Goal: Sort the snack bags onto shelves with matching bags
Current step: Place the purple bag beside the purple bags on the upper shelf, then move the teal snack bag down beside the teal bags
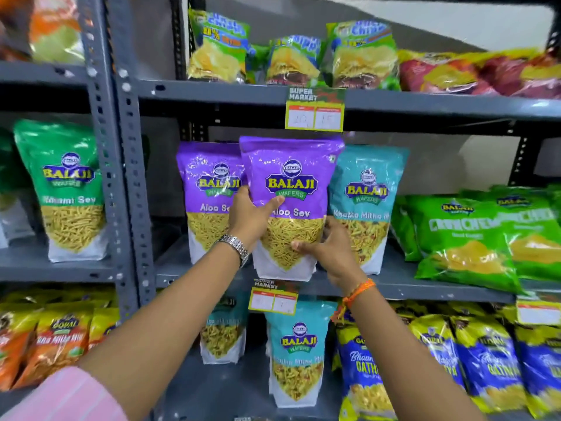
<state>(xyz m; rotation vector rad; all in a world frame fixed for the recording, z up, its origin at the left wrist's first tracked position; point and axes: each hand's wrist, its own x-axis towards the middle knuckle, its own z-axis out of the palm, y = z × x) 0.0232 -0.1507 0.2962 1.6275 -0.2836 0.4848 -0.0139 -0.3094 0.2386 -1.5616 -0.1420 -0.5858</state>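
Holding a purple Aloo Sev bag (pixel 291 205) upright at the middle shelf (pixel 394 285), both hands grip it from the sides. The left hand (pixel 250 218) curls round the bag's left edge, thumb across the front beneath the logo; a metal watch (pixel 235 246) sits on that wrist. The right hand (pixel 329 247) clasps the lower right edge, thumb on the front, an orange thread (pixel 358 291) at the wrist. The bag's base is at the shelf's front lip, above a yellow price tag (pixel 273 299). It overlaps a second purple bag (pixel 209 196) just behind on the left, and a teal Khatta Mitha bag (pixel 365 205) stands just beside on the right.
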